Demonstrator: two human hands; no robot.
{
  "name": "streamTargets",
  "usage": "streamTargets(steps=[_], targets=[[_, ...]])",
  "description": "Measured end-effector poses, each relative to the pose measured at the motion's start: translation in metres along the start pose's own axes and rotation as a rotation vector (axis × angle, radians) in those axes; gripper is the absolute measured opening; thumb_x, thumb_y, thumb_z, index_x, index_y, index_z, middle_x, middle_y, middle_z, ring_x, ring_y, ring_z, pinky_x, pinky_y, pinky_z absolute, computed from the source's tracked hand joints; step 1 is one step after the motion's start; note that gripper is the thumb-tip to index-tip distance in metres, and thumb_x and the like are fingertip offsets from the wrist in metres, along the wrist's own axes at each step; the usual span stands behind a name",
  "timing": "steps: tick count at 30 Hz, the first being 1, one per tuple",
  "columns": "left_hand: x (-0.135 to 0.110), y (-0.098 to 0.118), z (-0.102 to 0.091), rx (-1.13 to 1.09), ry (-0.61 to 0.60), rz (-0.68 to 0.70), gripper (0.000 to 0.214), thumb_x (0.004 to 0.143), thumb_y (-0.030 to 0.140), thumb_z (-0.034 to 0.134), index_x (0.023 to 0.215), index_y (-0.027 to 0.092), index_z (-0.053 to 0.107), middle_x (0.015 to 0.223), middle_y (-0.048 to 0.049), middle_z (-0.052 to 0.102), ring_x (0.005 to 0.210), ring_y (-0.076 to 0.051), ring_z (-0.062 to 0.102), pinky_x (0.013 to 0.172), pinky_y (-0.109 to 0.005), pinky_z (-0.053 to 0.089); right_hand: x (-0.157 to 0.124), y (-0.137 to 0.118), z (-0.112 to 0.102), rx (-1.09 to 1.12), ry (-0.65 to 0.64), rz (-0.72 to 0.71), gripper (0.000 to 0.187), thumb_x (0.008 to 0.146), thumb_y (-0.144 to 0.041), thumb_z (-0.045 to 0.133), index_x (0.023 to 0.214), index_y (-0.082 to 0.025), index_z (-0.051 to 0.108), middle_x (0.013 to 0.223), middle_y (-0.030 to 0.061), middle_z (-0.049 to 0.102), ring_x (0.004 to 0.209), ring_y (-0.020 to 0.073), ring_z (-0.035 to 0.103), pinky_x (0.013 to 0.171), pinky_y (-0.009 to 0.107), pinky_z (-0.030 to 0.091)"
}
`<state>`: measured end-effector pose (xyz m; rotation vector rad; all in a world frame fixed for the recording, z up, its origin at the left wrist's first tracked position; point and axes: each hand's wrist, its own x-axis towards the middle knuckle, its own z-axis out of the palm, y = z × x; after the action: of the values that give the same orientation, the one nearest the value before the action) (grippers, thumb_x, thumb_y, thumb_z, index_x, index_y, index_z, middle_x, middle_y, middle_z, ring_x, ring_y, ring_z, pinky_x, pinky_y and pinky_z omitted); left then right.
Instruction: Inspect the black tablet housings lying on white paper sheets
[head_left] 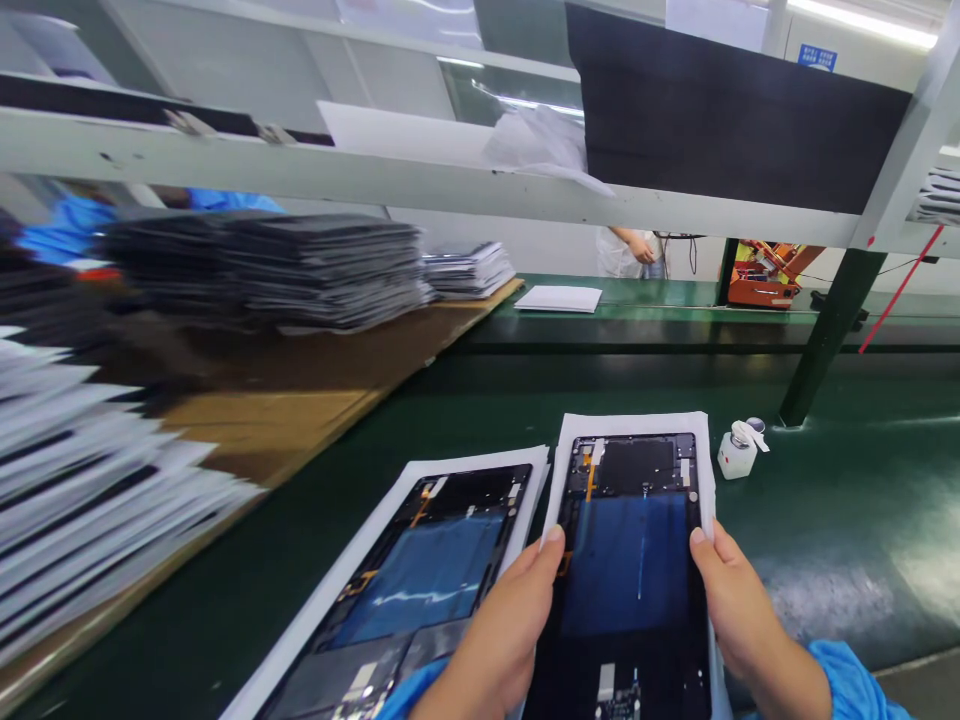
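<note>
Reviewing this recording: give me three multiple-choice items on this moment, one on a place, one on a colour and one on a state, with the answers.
1. Where does the white plastic dispenser bottle stand?
A. On the brown board
B. On the green bench, right of the black-framed panel with blue centre
C. On the upper white shelf

2. What colour are the person's fabric sleeves?
A. Blue
B. White
C. Green

3. What state is the panel in?
A. Untouched
B. Held by one hand only
C. Gripped at its sides by the left hand and right hand

Answers:
1. B, the bottle stands on the bench beside the panel.
2. A, blue shows at both wrists.
3. C, a hand grips each side.
</note>
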<state>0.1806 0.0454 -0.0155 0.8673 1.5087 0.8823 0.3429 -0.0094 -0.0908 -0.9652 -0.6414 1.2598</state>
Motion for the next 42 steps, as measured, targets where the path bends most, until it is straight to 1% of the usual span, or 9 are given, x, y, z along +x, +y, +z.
streamTargets(steps=[4, 8, 10, 15, 23, 28, 35, 39, 42], targets=[[-0.002, 0.004, 0.002, 0.037, 0.035, 0.049, 0.019, 0.084, 0.028, 0.046, 0.084, 0.016, 0.06, 0.112, -0.0059, 0.059, 0.12, -0.019, 0.04, 0.101, -0.029, 0.03, -0.001, -0.001, 0.0, -0.013, -0.029, -0.01, 0.041, 0.082, -0.043, 0.049, 0.12, -0.025, 0.049, 0.117, -0.0013, 0.055, 0.112, 0.0161, 0.044, 0.099, 0.029, 0.028], [-0.005, 0.006, 0.002, 0.031, 0.006, 0.05, 0.021, 0.084, 0.027, 0.045, 0.085, 0.015, 0.061, 0.103, -0.006, 0.064, 0.122, -0.021, 0.036, 0.099, -0.031, 0.034, -0.002, -0.001, 0.0, -0.014, -0.029, -0.006, 0.043, 0.083, -0.043, 0.048, 0.122, -0.024, 0.047, 0.118, -0.0008, 0.054, 0.113, 0.0163, 0.043, 0.099, 0.03, 0.028], [-0.005, 0.005, 0.002, 0.032, -0.01, 0.05, 0.022, 0.084, 0.027, 0.044, 0.087, 0.015, 0.062, 0.099, -0.0059, 0.065, 0.12, -0.021, 0.039, 0.098, -0.031, 0.035, -0.002, -0.001, 0.0, -0.01, -0.029, -0.004, 0.044, 0.083, -0.042, 0.048, 0.122, -0.023, 0.046, 0.118, 0.0, 0.054, 0.113, 0.0169, 0.043, 0.099, 0.03, 0.028], [-0.005, 0.004, 0.001, 0.044, -0.029, 0.068, 0.024, 0.084, 0.027, 0.044, 0.089, 0.014, 0.063, 0.094, -0.0062, 0.067, 0.103, -0.02, 0.055, 0.094, -0.03, 0.039, -0.004, -0.002, 0.001, 0.009, -0.04, -0.006, 0.045, 0.082, -0.044, 0.049, 0.122, -0.023, 0.047, 0.12, 0.0002, 0.052, 0.114, 0.018, 0.042, 0.099, 0.031, 0.028], [-0.007, 0.001, -0.001, 0.073, -0.022, 0.07, 0.024, 0.083, 0.031, 0.044, 0.088, 0.016, 0.063, 0.098, -0.0055, 0.066, 0.103, -0.018, 0.055, 0.088, -0.026, 0.043, -0.006, -0.001, 0.001, 0.011, -0.032, -0.002, 0.046, 0.081, -0.045, 0.05, 0.121, -0.024, 0.048, 0.115, 0.0, 0.056, 0.112, 0.0184, 0.044, 0.099, 0.031, 0.028], [-0.007, -0.001, -0.002, 0.045, -0.031, 0.068, 0.024, 0.083, 0.03, 0.045, 0.088, 0.015, 0.063, 0.094, -0.0063, 0.067, 0.101, -0.018, 0.056, 0.09, -0.027, 0.041, -0.008, -0.004, 0.002, 0.016, -0.046, -0.009, 0.049, 0.079, -0.047, 0.051, 0.122, -0.023, 0.048, 0.117, 0.0008, 0.054, 0.112, 0.0196, 0.043, 0.098, 0.032, 0.029], [-0.012, 0.003, -0.001, 0.063, -0.053, 0.066, 0.025, 0.084, 0.03, 0.043, 0.09, 0.015, 0.062, 0.096, -0.0061, 0.066, 0.095, -0.017, 0.059, 0.089, -0.026, 0.042, -0.01, -0.005, 0.003, -0.004, -0.045, -0.021, 0.05, 0.08, -0.048, 0.05, 0.123, -0.023, 0.047, 0.116, 0.001, 0.055, 0.11, 0.0187, 0.045, 0.097, 0.03, 0.029], [-0.011, 0.002, 0.0, 0.047, -0.051, 0.069, 0.024, 0.084, 0.029, 0.043, 0.09, 0.015, 0.062, 0.095, -0.0065, 0.066, 0.095, -0.017, 0.059, 0.093, -0.027, 0.039, -0.011, -0.006, 0.003, -0.01, -0.028, -0.03, 0.05, 0.08, -0.046, 0.051, 0.122, -0.021, 0.047, 0.118, 0.0017, 0.054, 0.113, 0.0185, 0.042, 0.099, 0.03, 0.026], [-0.009, -0.002, -0.002, 0.048, -0.032, 0.085, 0.023, 0.083, 0.03, 0.046, 0.089, 0.014, 0.062, 0.096, -0.0073, 0.066, 0.097, -0.018, 0.058, 0.096, -0.029, 0.036, -0.011, -0.006, 0.003, 0.003, -0.028, -0.025, 0.05, 0.08, -0.047, 0.051, 0.123, -0.021, 0.047, 0.117, 0.0019, 0.054, 0.111, 0.0188, 0.044, 0.099, 0.031, 0.027]])
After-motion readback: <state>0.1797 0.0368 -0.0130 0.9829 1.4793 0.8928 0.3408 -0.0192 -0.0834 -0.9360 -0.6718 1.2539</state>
